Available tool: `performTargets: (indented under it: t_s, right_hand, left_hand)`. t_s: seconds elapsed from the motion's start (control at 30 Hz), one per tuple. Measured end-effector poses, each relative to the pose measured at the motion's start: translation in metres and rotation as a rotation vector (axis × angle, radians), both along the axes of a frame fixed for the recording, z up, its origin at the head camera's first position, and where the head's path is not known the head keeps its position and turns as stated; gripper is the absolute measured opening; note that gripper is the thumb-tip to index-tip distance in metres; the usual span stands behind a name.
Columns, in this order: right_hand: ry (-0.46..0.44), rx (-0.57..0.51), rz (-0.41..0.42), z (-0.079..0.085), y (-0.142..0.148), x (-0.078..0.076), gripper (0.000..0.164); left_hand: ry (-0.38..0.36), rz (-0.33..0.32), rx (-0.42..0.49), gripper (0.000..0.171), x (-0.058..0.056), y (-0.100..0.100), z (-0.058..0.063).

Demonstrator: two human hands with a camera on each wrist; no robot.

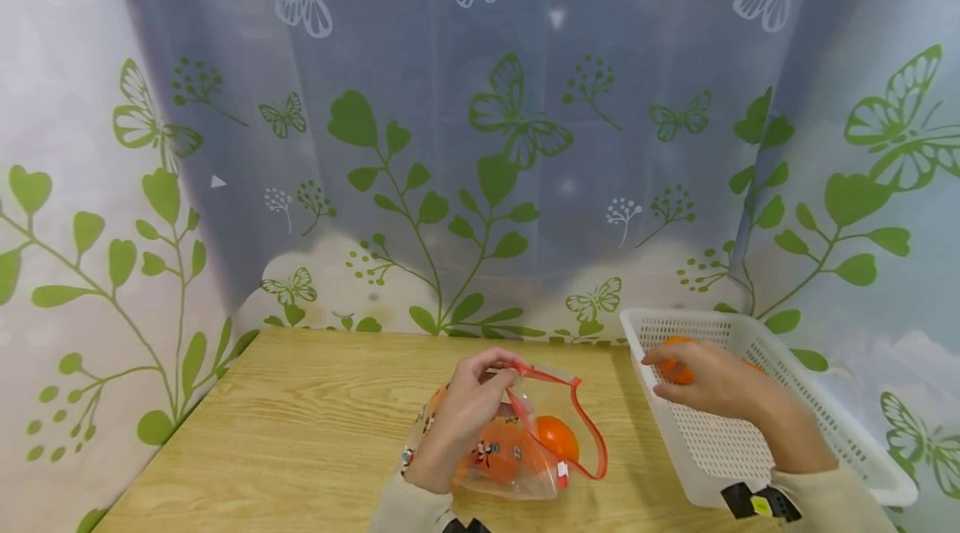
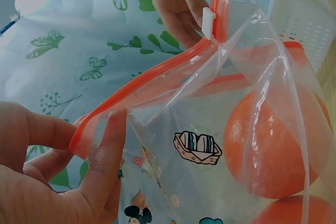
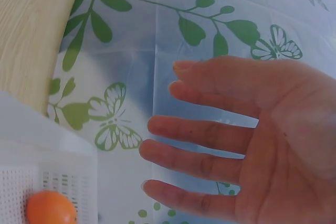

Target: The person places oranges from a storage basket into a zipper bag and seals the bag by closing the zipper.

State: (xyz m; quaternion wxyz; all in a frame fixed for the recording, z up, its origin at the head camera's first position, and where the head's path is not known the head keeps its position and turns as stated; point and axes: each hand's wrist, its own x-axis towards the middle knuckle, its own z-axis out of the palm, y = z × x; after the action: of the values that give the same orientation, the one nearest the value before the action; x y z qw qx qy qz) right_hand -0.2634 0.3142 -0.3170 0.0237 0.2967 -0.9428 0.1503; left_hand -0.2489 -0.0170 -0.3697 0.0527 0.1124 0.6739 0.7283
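A clear zip bag (image 1: 536, 479) with a red rim and printed cartoon figures stands on the table, its mouth spread and facing right. My left hand (image 1: 467, 412) pinches the rim between fingers and thumb. Inside are oranges (image 2: 268, 145), one showing near the mouth in the head view. A white slider (image 2: 208, 23) sits at one end of the zip. My right hand (image 1: 712, 383), fingers extended and holding nothing, hovers over the white basket (image 1: 670, 437). An orange (image 1: 677, 368) lies in the basket's far part, partly hidden by that hand; another shows behind it.
The wooden table (image 1: 300, 416) runs up to a printed cloth (image 1: 420, 208) with butterflies and leaves, which hangs behind and at both sides. The basket's perforated walls rise along the table's right side. A dark strap (image 1: 757, 504) circles the right wrist.
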Motion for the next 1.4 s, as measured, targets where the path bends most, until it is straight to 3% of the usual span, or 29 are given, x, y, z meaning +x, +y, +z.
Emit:
performTargets:
  t_s: [0.3,0.53,0.93,1.4]
  right_hand:
    - [-0.053,0.029,-0.014,0.002,0.008,-0.01,0.035]
    - [-0.014,0.1,0.003,0.0,0.02,-0.025,0.032]
    - [-0.033,0.188,-0.1,0.001,0.041,-0.039,0.036]
    - [-0.158,0.265,-0.236,-0.005,0.061,-0.048,0.043]
  left_hand:
    - [-0.007,-0.008,0.007,0.021,0.0,-0.001,-0.002]
    - [-0.01,-0.015,0.014,0.022,-0.001,-0.001,-0.001]
    - [0.021,0.001,-0.011,0.023,-0.003,-0.002,0.001]
    - [0.014,-0.003,-0.021,0.023,-0.002,-0.002,-0.001]
